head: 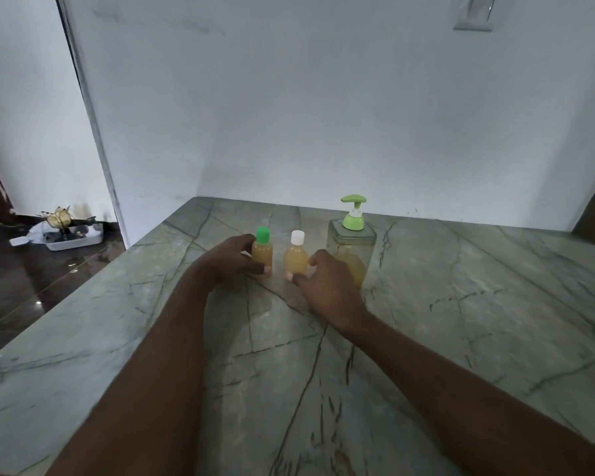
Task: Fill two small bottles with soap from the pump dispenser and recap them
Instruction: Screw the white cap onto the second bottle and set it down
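Your left hand (pixel 229 259) wraps its fingers around the green-capped bottle (pixel 262 253), thumb tip at its base. Your right hand (pixel 327 280) pinches the white-capped bottle (pixel 296 257) low on its body. Both bottles stand upright on the marble counter (pixel 461 304), capped and filled with amber soap, just apart from each other. The pump dispenser (pixel 351 249) stands just right of them, toward the far wall (pixel 323 115).
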